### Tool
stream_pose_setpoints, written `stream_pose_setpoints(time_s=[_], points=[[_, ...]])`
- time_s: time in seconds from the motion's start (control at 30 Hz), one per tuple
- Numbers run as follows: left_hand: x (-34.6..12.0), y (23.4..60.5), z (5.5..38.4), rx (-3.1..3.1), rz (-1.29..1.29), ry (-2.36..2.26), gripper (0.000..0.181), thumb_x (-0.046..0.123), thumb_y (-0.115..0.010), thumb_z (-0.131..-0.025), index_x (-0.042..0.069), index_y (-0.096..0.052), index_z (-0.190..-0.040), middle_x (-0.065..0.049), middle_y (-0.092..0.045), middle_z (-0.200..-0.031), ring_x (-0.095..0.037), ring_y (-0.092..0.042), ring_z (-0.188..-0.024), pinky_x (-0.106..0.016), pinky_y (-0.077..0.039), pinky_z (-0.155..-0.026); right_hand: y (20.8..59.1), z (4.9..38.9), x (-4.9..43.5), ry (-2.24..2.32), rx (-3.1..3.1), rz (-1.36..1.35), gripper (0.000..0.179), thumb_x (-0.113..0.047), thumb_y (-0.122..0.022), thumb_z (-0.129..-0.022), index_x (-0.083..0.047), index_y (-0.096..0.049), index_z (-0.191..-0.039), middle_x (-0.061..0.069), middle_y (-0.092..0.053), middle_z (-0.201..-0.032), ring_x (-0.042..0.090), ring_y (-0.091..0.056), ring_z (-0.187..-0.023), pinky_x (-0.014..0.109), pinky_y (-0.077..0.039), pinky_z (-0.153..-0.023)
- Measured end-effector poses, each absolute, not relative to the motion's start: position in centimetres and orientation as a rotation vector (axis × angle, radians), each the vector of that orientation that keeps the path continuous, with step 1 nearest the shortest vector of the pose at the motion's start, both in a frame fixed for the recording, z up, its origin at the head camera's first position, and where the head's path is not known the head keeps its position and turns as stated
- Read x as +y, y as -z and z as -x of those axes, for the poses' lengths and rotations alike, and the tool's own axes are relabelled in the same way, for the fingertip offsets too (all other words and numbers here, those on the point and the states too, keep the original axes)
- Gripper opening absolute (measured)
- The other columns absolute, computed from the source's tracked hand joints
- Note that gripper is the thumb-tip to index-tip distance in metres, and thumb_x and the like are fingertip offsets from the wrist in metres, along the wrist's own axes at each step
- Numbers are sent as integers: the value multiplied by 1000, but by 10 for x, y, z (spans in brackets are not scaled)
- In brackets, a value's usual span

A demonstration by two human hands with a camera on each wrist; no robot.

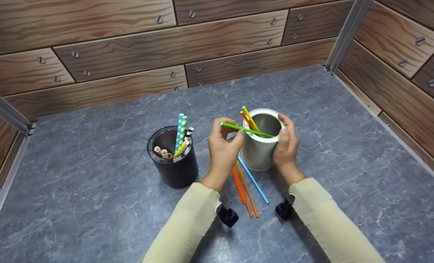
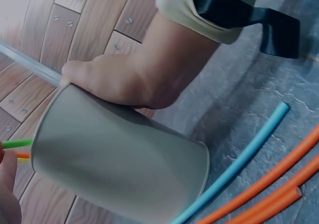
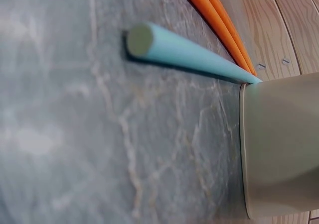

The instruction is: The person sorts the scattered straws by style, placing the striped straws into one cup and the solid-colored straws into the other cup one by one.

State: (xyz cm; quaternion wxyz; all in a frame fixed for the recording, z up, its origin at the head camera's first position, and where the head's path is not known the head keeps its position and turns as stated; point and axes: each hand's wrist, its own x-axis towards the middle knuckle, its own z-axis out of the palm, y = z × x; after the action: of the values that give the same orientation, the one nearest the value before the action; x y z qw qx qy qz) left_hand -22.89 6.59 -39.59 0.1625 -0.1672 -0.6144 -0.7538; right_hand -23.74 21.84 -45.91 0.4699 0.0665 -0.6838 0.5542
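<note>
one thin bright-green round stick (image 1: 254, 131), material uncertain, pinched between thumb and fingers of the left hand (image 1: 222, 148); it lies slantwise across the mouth of the cup at right, and whether its right end sits inside the rim or on it cannot be told. one light-grey cylindrical cup with a white rim (image 1: 257, 157), upright, gripped on its right side by the curled fingers and thumb of the right hand (image 1: 287, 148); in the left wrist view some of those fingers are hidden by the cup wall, and in the right wrist view the cup is cut off at the right edge. in the cup: one thin yellow stick (image 1: 250, 117) and thin orange material (image 1: 246, 119) beside it, lower ends hard to make out. on the grey marbled tabletop (image 1: 92, 204), near side: one thin light-blue stick (image 1: 254, 180) and several thin orange sticks (image 1: 240, 187), overlapping, far ends hidden in the head view. at left, standing apart: one black cylindrical cup (image 1: 178, 173) holding striped straws (image 1: 180, 131) and pale tan tubes (image 1: 164, 153), lower ends hidden. two beige sleeves (image 1: 184, 219), cut off at the near edge.
</note>
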Motion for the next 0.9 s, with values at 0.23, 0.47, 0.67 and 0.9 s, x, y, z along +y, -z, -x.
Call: stream_pose_setpoints(time_s=[0.23,0.47,0.67,0.9], points=[[67,400,229,-1834,489,2116,20,-10,-60,-76,-4,-52,-93,-15,-59,-85,-18,-59,-80,-25,-53,-65,458,237,218,-1355,-1679,-157,48,-16,-32,-88,18,-50,-116,33,-53,-118,11,-49,-116,26,-32,-104],[66,402,227,-1885,451,2074,19,-7,-62,-75,-4,-53,-91,-13,-59,-83,-17,-59,-79,-22,-50,-66,457,236,218,-1361,-1699,-162,49,-18,-31,-88,16,-50,-118,31,-54,-119,8,-49,-114,23,-34,-101],[66,403,226,-1898,452,2069,18,-6,-63,-75,-3,-54,-90,-13,-59,-83,-17,-59,-79,-26,-52,-66,458,237,218,-1350,-1691,-160,49,-17,-31,-88,17,-50,-117,31,-54,-118,8,-49,-114,23,-34,-101],[63,408,226,-2059,305,1882,14,-2,-63,-74,4,-55,-85,-6,-61,-79,-14,-61,-74,-23,-51,-66,458,236,218,-1346,-1696,-151,48,-16,-31,-88,17,-51,-117,31,-54,-119,7,-49,-115,23,-33,-102]])
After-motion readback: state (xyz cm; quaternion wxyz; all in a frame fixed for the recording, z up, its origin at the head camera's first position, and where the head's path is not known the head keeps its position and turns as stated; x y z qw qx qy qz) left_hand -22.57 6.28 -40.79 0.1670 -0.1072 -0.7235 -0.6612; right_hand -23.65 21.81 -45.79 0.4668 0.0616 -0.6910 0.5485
